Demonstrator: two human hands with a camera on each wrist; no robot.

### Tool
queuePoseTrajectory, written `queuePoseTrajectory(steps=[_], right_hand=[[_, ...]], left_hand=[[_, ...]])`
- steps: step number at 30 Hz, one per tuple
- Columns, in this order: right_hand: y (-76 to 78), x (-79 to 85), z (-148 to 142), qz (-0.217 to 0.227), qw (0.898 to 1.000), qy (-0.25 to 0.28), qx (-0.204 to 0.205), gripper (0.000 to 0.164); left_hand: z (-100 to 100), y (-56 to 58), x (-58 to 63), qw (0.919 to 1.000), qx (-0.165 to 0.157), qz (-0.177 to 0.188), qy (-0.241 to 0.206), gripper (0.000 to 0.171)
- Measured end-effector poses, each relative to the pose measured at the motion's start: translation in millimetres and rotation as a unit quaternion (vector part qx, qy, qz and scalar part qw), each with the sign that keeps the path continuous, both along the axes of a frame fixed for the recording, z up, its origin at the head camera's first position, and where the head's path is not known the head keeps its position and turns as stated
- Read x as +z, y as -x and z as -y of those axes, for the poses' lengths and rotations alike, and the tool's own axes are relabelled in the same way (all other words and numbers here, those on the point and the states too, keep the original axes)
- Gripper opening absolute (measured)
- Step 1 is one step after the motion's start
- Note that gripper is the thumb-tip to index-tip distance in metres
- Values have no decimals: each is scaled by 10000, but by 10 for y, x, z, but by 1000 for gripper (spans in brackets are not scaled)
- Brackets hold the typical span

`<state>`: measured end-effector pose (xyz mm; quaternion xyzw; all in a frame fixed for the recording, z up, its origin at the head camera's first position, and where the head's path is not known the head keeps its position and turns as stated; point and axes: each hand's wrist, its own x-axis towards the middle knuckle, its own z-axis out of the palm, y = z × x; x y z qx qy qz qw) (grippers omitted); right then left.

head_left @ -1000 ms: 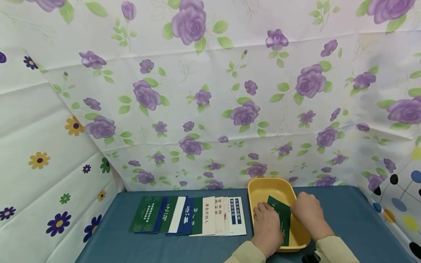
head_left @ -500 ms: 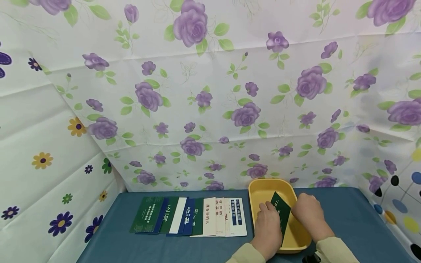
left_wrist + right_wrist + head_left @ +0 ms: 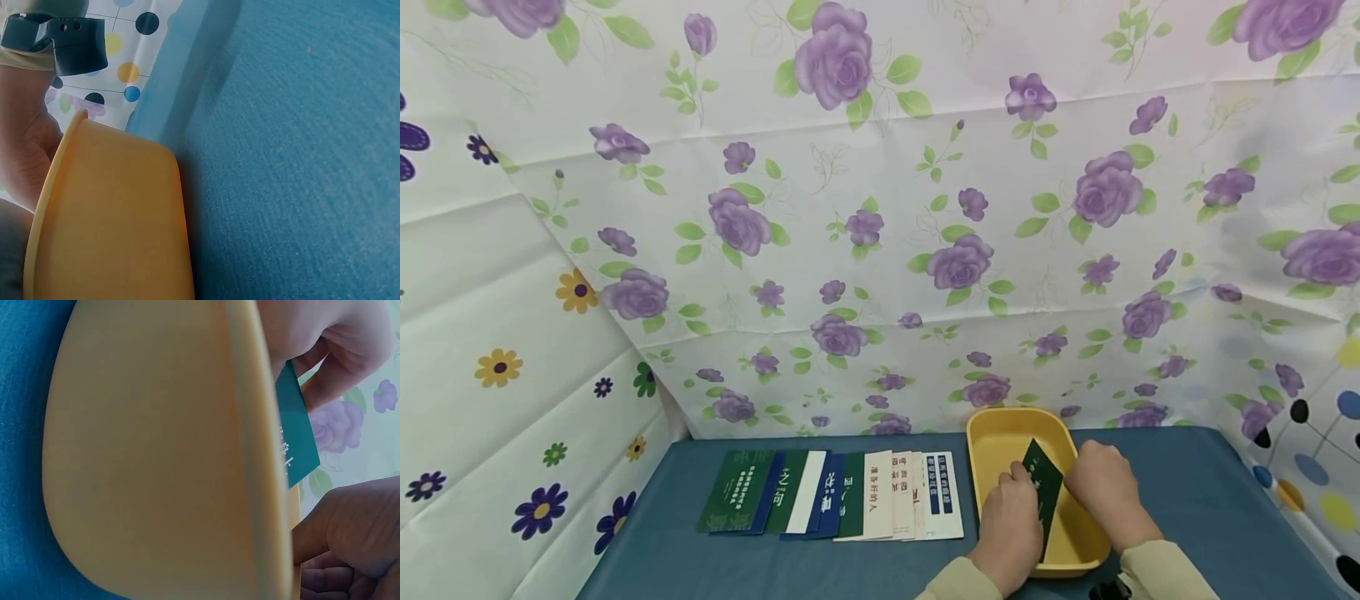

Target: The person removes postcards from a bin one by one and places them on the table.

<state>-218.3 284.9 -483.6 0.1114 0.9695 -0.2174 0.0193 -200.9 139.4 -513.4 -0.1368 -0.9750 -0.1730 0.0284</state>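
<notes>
My left hand (image 3: pixel 1011 517) is over the left side of a yellow plastic tub (image 3: pixel 1018 421) and grips a dark green card (image 3: pixel 1047 485) with white print. The card stands tilted on edge inside the tub. In the right wrist view, the fingers of this hand hold the top end of the green card (image 3: pixel 297 428). My right hand (image 3: pixel 1103 492) has its fingers curled over the tub's right rim; in the right wrist view, the right hand (image 3: pixel 356 537) is at that rim. The left wrist view shows the tub's outer wall (image 3: pixel 119 212) and the right hand (image 3: pixel 28 137) beyond it.
Left of the tub, a row of overlapping printed cards (image 3: pixel 831 500) in green, blue, white and cream lies on the blue tablecloth (image 3: pixel 647 558). A flower-patterned sheet (image 3: pixel 880 275) rises behind the table. A dark wrist mount (image 3: pixel 78 47) is strapped to the right sleeve.
The green card has turned from lying flatter to a steeper tilt, showing a narrower face. My left hand has rotated slightly with it; the right hand has stayed at the rim.
</notes>
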Motion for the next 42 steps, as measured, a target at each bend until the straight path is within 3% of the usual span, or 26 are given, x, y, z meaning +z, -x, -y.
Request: queuePoseTrajectory(steps=[8,16,19,23,26,35,38,42], right_hand=[[1,7,-1,-44,10000,13,57,11],[3,-10,-1,-74,9999,-106,95,10],[3,-16,6,-117,9998,-146,73,11],[-2,-9,18,-136,9998,-143,88,11],[-1,-8,15,-140,9997,-131,116,10],[10,-5,-7,-122,9997,-124,174,10],[8,4,-8,-117,9997,-116,189,9],[5,14,-7,-71,9997,-108,211,10]], left_hand=[[75,-22,42,9953,-164,-116,-946,17],[175,-22,69,9861,-56,-504,-1584,8],[259,-18,123,9768,-80,-470,-2088,12],[427,-9,235,9555,-158,-276,-2933,13],[571,30,309,9432,-94,-293,-3309,15],[1108,169,516,9301,439,-1156,-3460,17],[1348,229,568,9233,699,-1466,-3479,19],[1729,298,608,9208,1072,-1824,-3277,27]])
